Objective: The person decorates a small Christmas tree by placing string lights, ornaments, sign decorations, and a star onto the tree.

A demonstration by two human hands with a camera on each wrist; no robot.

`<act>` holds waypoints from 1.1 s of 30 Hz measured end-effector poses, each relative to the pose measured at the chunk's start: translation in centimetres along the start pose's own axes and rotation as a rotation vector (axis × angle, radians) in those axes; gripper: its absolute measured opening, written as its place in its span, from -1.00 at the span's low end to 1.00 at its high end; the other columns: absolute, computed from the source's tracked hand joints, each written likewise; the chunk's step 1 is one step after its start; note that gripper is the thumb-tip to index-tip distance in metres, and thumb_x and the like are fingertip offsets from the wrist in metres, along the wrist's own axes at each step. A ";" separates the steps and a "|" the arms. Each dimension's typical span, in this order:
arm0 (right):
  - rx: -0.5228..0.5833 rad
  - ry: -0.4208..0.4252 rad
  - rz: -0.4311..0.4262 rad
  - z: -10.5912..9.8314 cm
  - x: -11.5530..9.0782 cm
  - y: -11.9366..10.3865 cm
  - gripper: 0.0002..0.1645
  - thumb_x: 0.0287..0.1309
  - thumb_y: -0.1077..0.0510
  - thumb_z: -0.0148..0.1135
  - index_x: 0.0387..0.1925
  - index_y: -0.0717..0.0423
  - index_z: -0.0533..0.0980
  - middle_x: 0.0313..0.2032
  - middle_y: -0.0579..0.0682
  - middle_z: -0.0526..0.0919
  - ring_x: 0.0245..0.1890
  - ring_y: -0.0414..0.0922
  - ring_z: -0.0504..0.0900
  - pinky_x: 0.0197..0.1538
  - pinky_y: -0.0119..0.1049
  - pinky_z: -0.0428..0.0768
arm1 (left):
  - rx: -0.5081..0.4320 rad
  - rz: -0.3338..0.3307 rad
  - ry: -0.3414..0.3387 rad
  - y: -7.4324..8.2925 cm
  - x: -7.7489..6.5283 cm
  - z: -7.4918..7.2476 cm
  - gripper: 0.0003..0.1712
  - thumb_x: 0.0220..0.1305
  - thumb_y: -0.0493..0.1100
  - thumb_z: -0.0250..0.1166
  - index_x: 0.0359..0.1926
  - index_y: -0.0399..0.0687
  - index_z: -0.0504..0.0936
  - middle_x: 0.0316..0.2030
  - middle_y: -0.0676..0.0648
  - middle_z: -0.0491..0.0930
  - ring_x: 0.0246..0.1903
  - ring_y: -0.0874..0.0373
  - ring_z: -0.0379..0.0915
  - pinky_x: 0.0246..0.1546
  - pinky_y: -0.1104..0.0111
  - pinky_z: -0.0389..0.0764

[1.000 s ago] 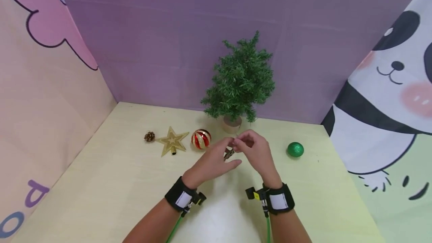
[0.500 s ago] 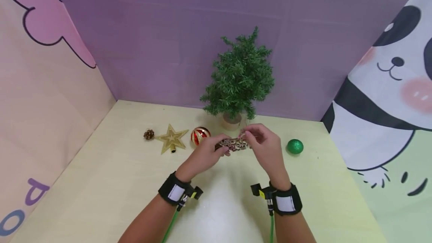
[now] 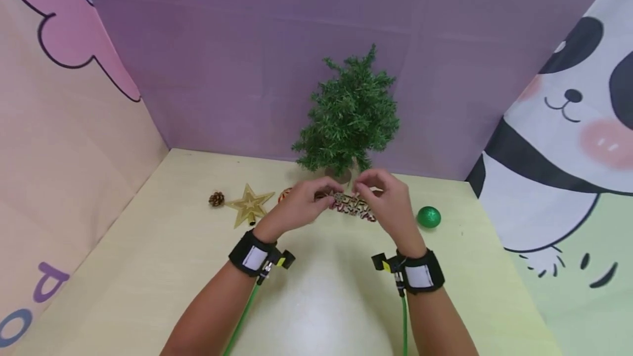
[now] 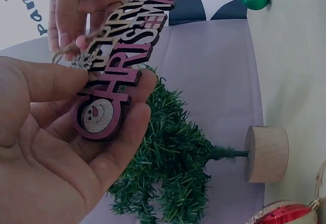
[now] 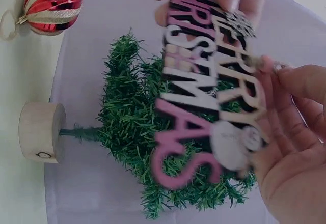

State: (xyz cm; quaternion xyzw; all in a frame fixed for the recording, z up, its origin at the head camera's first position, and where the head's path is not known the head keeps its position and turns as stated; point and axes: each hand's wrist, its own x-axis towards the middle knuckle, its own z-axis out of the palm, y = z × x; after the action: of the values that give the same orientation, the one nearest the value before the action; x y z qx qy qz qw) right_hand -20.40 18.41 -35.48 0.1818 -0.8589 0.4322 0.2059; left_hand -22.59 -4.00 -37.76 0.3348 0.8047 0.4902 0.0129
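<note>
Nearest me: black wrist straps w/ white patches (image 3: 254, 257), one per arm, ea. w/ a green cable (image 3: 405, 323), over the pale wood-look tabletop (image 3: 316, 306). Past those, my L hand (image 3: 296, 205) grips one end of a flat cut-out MERRY CHRISTMAS sign w/ pink, white & pale letters (image 3: 352, 206), thumb one side, fingers the other; my R hand (image 3: 393, 207) pinches its thin brown twine (image 4: 63, 51). Hands close together; can't tell if fingertips touch. Sign's up off the table btwn them, tilted. Green glittery ball (image 3: 428, 217) sits just R of my R hand. L of my L hand: gold five-point star (image 3: 249, 205), then a small brown pine cone (image 3: 216, 199); a red-&-gold striped ball (image 5: 52, 7) is mostly hidden behind that hand. Beyond both hands, a small green artificial tree (image 3: 348, 114) on a round wooden base (image 5: 43, 132), then purple backdrop cloth (image 3: 237, 70).
</note>
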 end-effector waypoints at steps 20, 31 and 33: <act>-0.022 0.040 -0.091 -1.8 3.3 -2.2 -0.66 0.41 0.20 0.34 0.14 0.20 0.54 -0.11 0.14 0.77 -0.17 -0.03 0.79 -0.15 -0.65 0.59 | -0.122 0.068 0.309 4.7 4.6 -0.4 -0.83 0.54 -0.08 0.28 -0.01 -0.02 0.69 -0.29 -0.05 0.74 -0.45 0.06 0.58 -0.50 0.32 0.56; -0.039 0.105 -0.085 -2.6 5.6 -3.4 -0.77 0.46 0.16 0.29 0.03 0.20 0.60 -0.16 0.13 0.78 -0.21 -0.06 0.76 -0.21 -0.63 0.58 | -0.062 0.146 0.430 5.4 6.9 -1.9 -0.85 0.58 -0.19 0.21 -0.03 -0.15 0.65 -0.27 -0.12 0.70 -0.35 0.12 0.60 -0.35 0.40 0.55; -0.039 0.102 -0.091 -2.8 6.0 -3.5 -0.78 0.47 0.17 0.28 0.01 0.21 0.61 -0.19 0.13 0.78 -0.25 -0.09 0.76 -0.28 -0.61 0.56 | -0.046 0.152 0.441 5.7 7.3 -2.3 -0.85 0.56 -0.20 0.23 -0.03 -0.17 0.66 -0.28 -0.13 0.71 -0.37 0.12 0.61 -0.36 0.39 0.55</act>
State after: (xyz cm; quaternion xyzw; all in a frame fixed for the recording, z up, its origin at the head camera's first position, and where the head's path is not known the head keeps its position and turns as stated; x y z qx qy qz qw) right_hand -23.26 17.91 -28.53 0.1943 -0.8463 0.4144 0.2724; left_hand -26.06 -0.07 -29.83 0.2790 0.7489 0.5694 -0.1925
